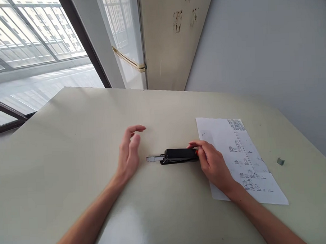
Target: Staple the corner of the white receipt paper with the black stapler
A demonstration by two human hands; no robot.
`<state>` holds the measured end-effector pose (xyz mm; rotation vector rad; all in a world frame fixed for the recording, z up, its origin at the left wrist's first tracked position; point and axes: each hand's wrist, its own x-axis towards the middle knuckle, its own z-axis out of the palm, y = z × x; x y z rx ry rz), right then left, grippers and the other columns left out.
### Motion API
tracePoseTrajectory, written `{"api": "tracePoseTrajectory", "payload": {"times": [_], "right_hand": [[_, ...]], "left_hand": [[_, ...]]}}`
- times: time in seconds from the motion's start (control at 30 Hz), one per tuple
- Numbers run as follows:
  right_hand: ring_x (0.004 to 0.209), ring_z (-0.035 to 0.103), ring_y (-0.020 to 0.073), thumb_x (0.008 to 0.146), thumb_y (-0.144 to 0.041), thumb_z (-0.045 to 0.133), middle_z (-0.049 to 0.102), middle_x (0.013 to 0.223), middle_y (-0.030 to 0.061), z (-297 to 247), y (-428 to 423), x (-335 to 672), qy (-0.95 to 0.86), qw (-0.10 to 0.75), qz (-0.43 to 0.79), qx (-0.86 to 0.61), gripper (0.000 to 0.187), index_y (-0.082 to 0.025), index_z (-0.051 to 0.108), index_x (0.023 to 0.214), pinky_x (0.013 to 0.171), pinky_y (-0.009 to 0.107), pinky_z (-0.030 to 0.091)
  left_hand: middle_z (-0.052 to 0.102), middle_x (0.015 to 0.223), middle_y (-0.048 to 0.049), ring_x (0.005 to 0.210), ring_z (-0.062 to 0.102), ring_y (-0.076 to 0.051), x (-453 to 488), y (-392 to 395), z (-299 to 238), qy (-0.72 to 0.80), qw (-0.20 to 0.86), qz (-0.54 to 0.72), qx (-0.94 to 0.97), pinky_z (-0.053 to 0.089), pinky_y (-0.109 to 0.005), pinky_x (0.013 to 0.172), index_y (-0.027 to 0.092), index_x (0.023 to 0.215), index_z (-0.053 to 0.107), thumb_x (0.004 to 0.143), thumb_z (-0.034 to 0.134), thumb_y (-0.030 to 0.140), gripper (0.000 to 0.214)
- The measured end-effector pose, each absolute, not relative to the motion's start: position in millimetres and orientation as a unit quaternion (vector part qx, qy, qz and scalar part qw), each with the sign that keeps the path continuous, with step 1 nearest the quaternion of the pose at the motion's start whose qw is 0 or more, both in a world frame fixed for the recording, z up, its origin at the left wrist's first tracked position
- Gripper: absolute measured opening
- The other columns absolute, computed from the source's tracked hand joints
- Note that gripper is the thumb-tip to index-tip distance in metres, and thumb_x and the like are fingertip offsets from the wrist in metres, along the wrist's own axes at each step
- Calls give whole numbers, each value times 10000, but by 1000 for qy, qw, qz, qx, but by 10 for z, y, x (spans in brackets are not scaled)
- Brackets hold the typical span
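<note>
A black stapler (180, 154) lies on the table, its long side running left to right. Out of its left end sticks a narrow metal staple tray (154, 158). My right hand (212, 164) grips the stapler's right end, where a bit of red shows by the fingers. Left of the tray, my left hand (129, 152) is raised with nothing in it, fingers curved and thumb apart. Printed paper sheets (220, 134) lie partly beneath my right hand and wrist.
A small grey-green piece (280, 161), perhaps a strip of staples, rests right of the paper. The pale table (80, 158) reaches back to a cabinet (165, 57) and a glass door with a handle (129, 60). A wall (256, 42) stands at the right.
</note>
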<state>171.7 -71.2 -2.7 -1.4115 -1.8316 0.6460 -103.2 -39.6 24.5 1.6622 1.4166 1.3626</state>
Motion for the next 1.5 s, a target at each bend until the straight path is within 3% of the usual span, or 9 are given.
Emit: {"api": "tracePoseTrajectory", "payload": {"times": [0.13, 0.27, 0.5, 0.67, 0.77, 0.87, 0.97, 1.23, 1.5], "right_hand": [[1070, 707, 244, 1127, -355, 308, 764, 1151, 58, -26, -722, 1717, -711, 354, 251, -554, 330, -280, 601, 1259, 983, 442, 551], [1033, 719, 236, 1132, -384, 324, 760, 1174, 63, -10, -743, 1708, -708, 353, 250, -558, 320, -278, 578, 1295, 938, 421, 579], [1049, 703, 281, 1046, -398, 600, 754, 1159, 79, 24, -756, 1647, -808, 316, 184, -463, 254, -265, 609, 1263, 938, 460, 561], [926, 714, 250, 982, -452, 685, 753, 1059, 52, 164, -796, 1594, -702, 336, 345, -525, 255, -265, 647, 1151, 770, 379, 581], [974, 745, 253, 942, -562, 715, 761, 1075, 47, 304, -833, 1549, -581, 329, 514, -539, 380, -264, 648, 1168, 841, 379, 588], [938, 795, 245, 925, -618, 721, 778, 1088, 51, 404, -860, 1501, -454, 309, 675, -492, 460, -243, 633, 1176, 954, 402, 582], [872, 816, 240, 931, -605, 724, 800, 1085, 83, 434, -865, 1461, -371, 312, 739, -468, 478, -211, 622, 1180, 992, 416, 580], [881, 817, 244, 954, -590, 703, 825, 1073, 110, 445, -826, 1458, -314, 309, 751, -492, 462, -202, 645, 1198, 999, 393, 572], [873, 809, 246, 968, -602, 677, 821, 1079, 110, 443, -834, 1475, -353, 303, 739, -488, 488, -210, 611, 1252, 1058, 452, 533]], "left_hand": [[693, 1178, -67, 1155, 616, -253, -1112, -301, 256, 572, 295, 551, 531, 483, -387, 1014, 225, 1036, 676, 1091, 290, 452, 451], [700, 1095, -70, 1101, 617, -244, -1115, -286, 272, 575, 333, 515, 541, 472, -360, 984, 217, 932, 680, 1095, 320, 446, 458], [732, 1155, -100, 1194, 632, -264, -1055, -259, 205, 510, 466, 511, 511, 479, -353, 1026, 197, 961, 752, 1066, 462, 555, 473], [763, 982, -102, 982, 729, -228, -994, -221, 223, 409, 640, 570, 315, 568, -323, 906, 155, 891, 743, 1005, 619, 458, 346], [769, 954, -134, 898, 762, -219, -886, -277, 280, 368, 725, 559, 159, 608, -325, 882, 103, 918, 744, 1039, 555, 367, 346], [776, 1033, -187, 1011, 775, -260, -764, -355, 319, 333, 777, 531, 51, 623, -354, 943, 55, 1006, 737, 1070, 484, 334, 382], [777, 1091, -192, 1072, 770, -277, -691, -391, 319, 308, 792, 527, 3, 626, -380, 975, 55, 1063, 718, 1070, 471, 287, 339], [765, 1071, -172, 1042, 768, -270, -692, -389, 299, 299, 791, 534, 13, 626, -411, 957, 66, 1139, 689, 1040, 454, 199, 287], [744, 1039, -158, 1025, 752, -244, -697, -400, 288, 311, 781, 541, 1, 619, -347, 905, 54, 1101, 693, 1046, 446, 188, 286]]}}
